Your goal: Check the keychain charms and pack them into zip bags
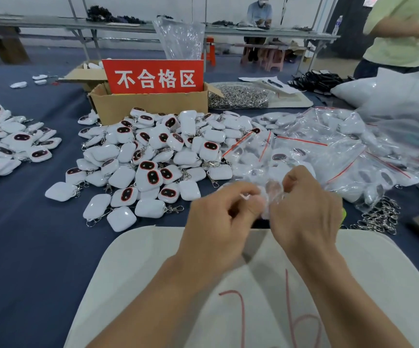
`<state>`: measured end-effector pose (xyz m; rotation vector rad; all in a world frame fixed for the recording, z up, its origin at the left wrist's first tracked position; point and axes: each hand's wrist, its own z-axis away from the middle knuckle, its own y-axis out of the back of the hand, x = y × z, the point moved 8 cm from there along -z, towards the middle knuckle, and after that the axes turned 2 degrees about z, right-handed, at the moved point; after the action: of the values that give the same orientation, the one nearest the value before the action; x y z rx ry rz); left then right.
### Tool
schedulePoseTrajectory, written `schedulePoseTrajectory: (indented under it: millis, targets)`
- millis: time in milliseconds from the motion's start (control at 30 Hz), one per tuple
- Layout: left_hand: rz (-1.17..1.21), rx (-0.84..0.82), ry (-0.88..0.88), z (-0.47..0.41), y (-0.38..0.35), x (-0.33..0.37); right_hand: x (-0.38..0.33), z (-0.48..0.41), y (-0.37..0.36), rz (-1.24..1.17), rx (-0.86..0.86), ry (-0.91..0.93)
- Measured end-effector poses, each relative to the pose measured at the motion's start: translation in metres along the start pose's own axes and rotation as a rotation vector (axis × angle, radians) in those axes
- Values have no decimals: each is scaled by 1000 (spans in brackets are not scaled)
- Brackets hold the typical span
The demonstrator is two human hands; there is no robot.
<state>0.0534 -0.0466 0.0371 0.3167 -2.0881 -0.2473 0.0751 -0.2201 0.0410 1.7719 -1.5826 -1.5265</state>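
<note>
The pad (128, 272) is scrawled in red. A bag (271, 194) is pinched by the left hand (218, 222) and right hand (306, 212). The twelve-o'clock box (148, 108) is signed 不合格区.

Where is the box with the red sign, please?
In the head view, the cardboard box stands behind the middle pile of charms, left of the metal clasps.

This is a factory packing and inspection workshop. Identical keychain charms (153, 156) lie heaped in bulk on the desk (27, 234) beside zip bags (329, 146) and a cardboard box (148, 106) bearing a red reject-area sign (153, 76). Another worker (258, 16) sits at a long rear desk (128, 27).
</note>
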Motion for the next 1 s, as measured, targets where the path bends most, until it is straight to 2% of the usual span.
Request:
schedulePoseTrajectory:
  millis: [67, 133, 200, 233, 300, 367, 400, 500, 567, 633, 733, 833, 900, 1000]
  targets:
    - [-80, 144, 104, -8, 23, -18, 4, -5, 11, -67, 96, 24]
    - [-254, 228, 265, -13, 47, -41, 3, -4, 32, -200, 268, 80]
    - [-417, 180, 378, -15, 60, -60, -1, 1, 51, -329, 399, 139]
    - [-475, 121, 397, -15, 61, -65, -4, 4, 54, -377, 409, 170]
    - [-576, -18, 373, -15, 52, -70, -14, 7, 46, -444, 316, 247]
    - [-651, -84, 327, -15, 43, -70, -25, 10, 25, -441, 107, 301]
    - [-669, -77, 308, -15, 42, -70, -27, 10, 10, -377, -27, 302]
    - [-700, -69, 268, -16, 44, -71, -22, 14, -32, 10, -365, 309]
    - [-715, -99, 223, -18, 43, -68, -15, 13, -37, 78, -409, 269]
    - [-718, -63, 218, -19, 45, -63, -13, 9, -27, -70, -320, 193]
    - [-619, 131, 289, -19, 59, -59, -16, 11, -9, -358, -127, 144]
    - [-308, 281, 320, -19, 68, -59, -32, 22, -2, -542, -77, 187]
    - [-20, 266, 378, -20, 63, -61, -44, 34, -11, -663, -178, 178]
    - [266, 114, 440, -21, 45, -62, -57, 53, -41, -855, -499, 62]
